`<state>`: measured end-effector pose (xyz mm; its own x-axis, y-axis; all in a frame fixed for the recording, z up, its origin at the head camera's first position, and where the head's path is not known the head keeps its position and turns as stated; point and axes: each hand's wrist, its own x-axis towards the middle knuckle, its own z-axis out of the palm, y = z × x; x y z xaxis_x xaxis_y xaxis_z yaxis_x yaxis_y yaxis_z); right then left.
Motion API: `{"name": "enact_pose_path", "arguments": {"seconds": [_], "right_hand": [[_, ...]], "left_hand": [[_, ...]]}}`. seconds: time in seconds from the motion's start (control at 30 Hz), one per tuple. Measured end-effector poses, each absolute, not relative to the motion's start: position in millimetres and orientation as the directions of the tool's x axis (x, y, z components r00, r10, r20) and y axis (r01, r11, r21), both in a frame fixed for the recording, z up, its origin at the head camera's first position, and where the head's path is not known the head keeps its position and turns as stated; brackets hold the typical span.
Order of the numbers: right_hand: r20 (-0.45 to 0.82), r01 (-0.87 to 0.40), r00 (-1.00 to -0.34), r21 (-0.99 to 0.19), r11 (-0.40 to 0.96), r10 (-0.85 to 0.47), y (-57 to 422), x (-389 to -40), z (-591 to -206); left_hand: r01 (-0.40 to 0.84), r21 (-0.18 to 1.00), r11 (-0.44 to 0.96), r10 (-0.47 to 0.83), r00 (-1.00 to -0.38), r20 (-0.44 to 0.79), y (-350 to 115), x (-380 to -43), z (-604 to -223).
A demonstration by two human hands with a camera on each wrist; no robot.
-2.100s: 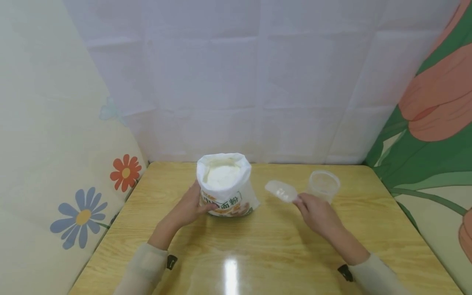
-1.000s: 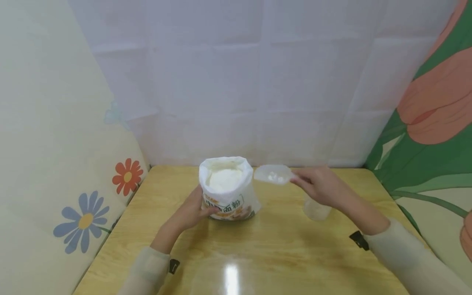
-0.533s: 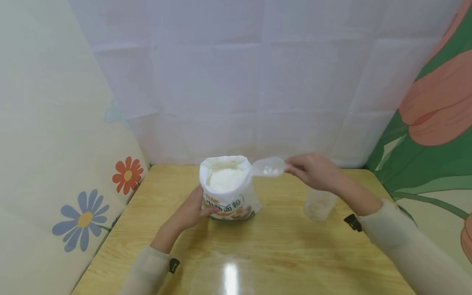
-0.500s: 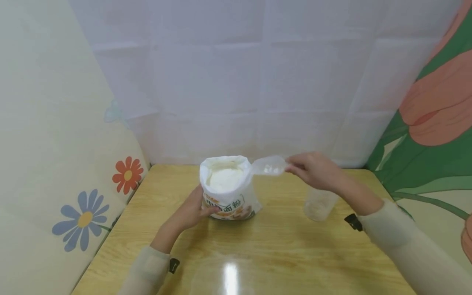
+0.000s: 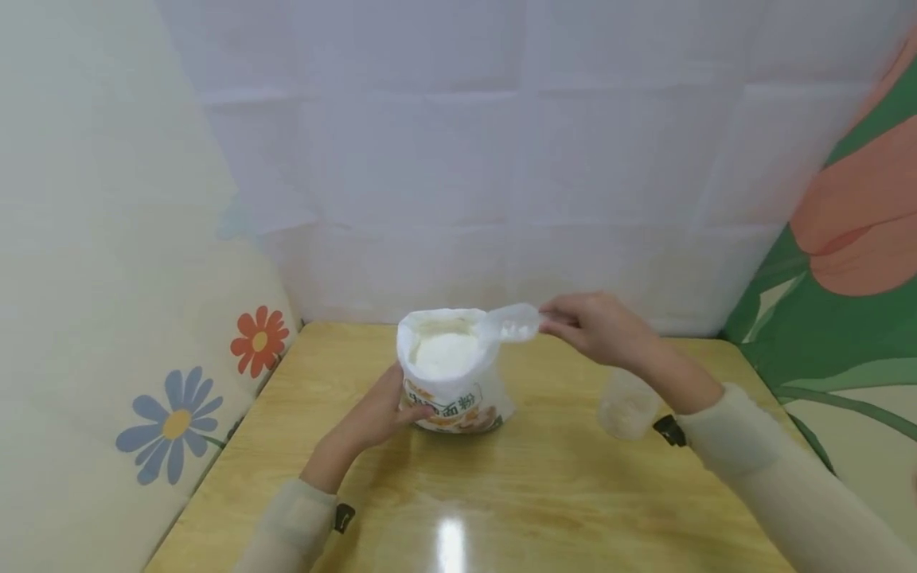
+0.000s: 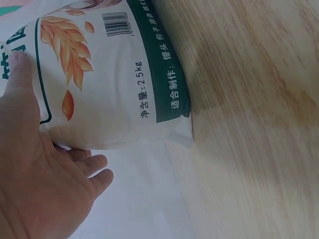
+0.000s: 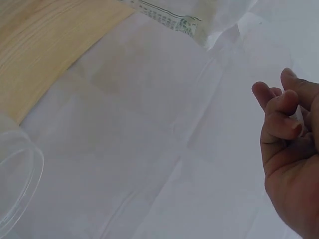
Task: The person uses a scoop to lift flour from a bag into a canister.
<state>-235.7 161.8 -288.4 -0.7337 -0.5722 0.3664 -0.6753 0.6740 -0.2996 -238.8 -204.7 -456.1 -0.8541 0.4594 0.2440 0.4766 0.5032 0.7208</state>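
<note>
An upright white flour bag, its top folded wide, shows flour inside. My left hand grips its left side, thumb across the printed front; in the left wrist view the other fingers go round the bag's edge. My right hand pinches the handle of a clear plastic scoop, with a few white clumps in it. The scoop's front end overlaps the bag's right rim in the head view; whether it touches is unclear. In the right wrist view, the fingers are curled and the scoop is barely visible.
A clear plastic tub stands on the wooden table below my right forearm; its rim shows in the right wrist view. A white sheet hangs behind the table, and flower-patterned panels flank it.
My right hand has risen from beside the tub and moved left with the scoop, bringing it from apart to the bag's right rim. The left hand keeps its hold on the bag.
</note>
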Motion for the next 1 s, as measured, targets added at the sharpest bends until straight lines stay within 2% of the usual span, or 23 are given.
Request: {"name": "enact_pose_path", "arguments": {"seconds": [0.13,0.3,0.47,0.7,1.0], "right_hand": [[0.343,-0.667,-0.741,-0.286,0.687,-0.577,154,-238,-291],[0.302,-0.701,-0.712,-0.244,0.670,-0.634,136,-248,-289],[0.284,-0.739,-0.666,-0.124,0.662,-0.690,118,-259,-278],[0.159,-0.713,-0.700,-0.098,0.695,-0.696,98,-270,-259],[0.054,-0.673,-0.739,-0.097,0.733,-0.672,84,-277,-268]], "left_hand": [[0.479,0.723,0.498,0.472,-0.849,0.237,-201,-241,-459],[0.440,0.745,0.502,0.443,-0.870,0.216,-202,-235,-458],[0.439,0.751,0.494,0.446,-0.869,0.215,-204,-234,-453],[0.435,0.747,0.503,0.437,-0.874,0.215,-204,-239,-452],[0.417,0.732,0.539,0.425,-0.885,0.191,-203,-233,-455]]}}
